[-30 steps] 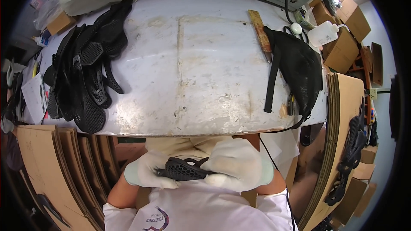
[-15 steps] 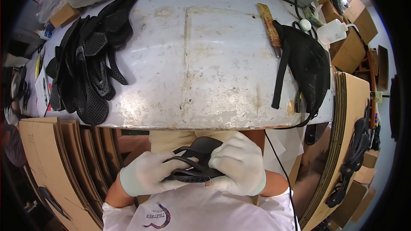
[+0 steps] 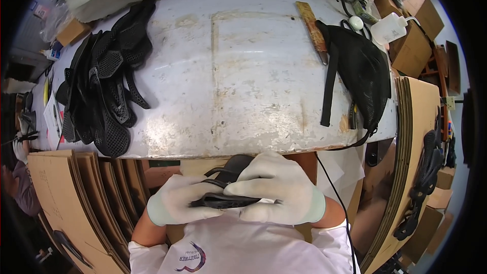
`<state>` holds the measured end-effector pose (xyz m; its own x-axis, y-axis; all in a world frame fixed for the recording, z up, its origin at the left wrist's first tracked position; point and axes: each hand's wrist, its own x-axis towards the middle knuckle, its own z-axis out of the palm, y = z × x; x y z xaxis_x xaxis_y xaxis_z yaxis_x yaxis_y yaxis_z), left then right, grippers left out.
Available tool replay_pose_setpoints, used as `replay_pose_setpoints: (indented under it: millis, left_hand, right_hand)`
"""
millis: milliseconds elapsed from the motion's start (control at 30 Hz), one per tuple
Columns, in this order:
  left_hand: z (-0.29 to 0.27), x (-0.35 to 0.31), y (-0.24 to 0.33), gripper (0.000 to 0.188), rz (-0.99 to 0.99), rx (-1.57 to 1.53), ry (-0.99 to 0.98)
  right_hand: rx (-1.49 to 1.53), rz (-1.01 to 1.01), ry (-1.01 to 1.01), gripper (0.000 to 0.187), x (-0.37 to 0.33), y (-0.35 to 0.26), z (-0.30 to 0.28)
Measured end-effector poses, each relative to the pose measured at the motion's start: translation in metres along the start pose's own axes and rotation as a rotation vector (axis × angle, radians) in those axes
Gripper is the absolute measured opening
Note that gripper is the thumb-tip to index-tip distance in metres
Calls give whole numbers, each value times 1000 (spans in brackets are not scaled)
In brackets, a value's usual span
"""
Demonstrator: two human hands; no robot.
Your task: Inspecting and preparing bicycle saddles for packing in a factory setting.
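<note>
In front of my chest, just below the near table edge, both gloved hands grip a flexible black perforated piece with strap-like bands (image 3: 223, 201). My left hand (image 3: 177, 200) closes round its left end, the thumb side against the bands. My right hand (image 3: 284, 187) lies over the right part, fingers bent across the top and thumb below. The piece is folded between them, and its upper part shows beyond the fingers. Much of it is hidden by the white gloves. On the left of the table lies a pile of similar black perforated pieces (image 3: 112, 142).
A black bag with a strap (image 3: 362, 71), a tool with a worn yellowish-brown handle (image 3: 309, 25) and a white squeeze bottle (image 3: 389, 29) lie at the table's right. Cardboard sheets stand at the left (image 3: 56, 187) and right (image 3: 421, 106). A thin black cable (image 3: 332, 200) hangs beside my right arm.
My right hand has shifted left across the piece, its fingers now nearer my left hand. The piece looks more folded and flatter. The view has tilted slightly.
</note>
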<state>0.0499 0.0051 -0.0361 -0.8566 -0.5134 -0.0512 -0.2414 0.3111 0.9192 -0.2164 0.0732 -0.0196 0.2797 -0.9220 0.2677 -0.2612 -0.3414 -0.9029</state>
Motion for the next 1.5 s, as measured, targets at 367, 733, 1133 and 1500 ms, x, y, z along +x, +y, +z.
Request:
replay_pose_setpoints:
  millis: [367,733,1133,1500]
  left_hand:
    - [12,23,46,45,-179,311,74]
    - [13,21,36,41,-109,185,64]
    - [16,23,40,43,-123,275,62]
    - [5,28,39,42,-80,278,78]
  right_hand:
    - [-196,40,93,38,4,12,6]
    - [-124,103,167,30,2,13,11]
    - [8,191,249,23,-6,13,21]
    - [-139,82,159,37,8,20,11]
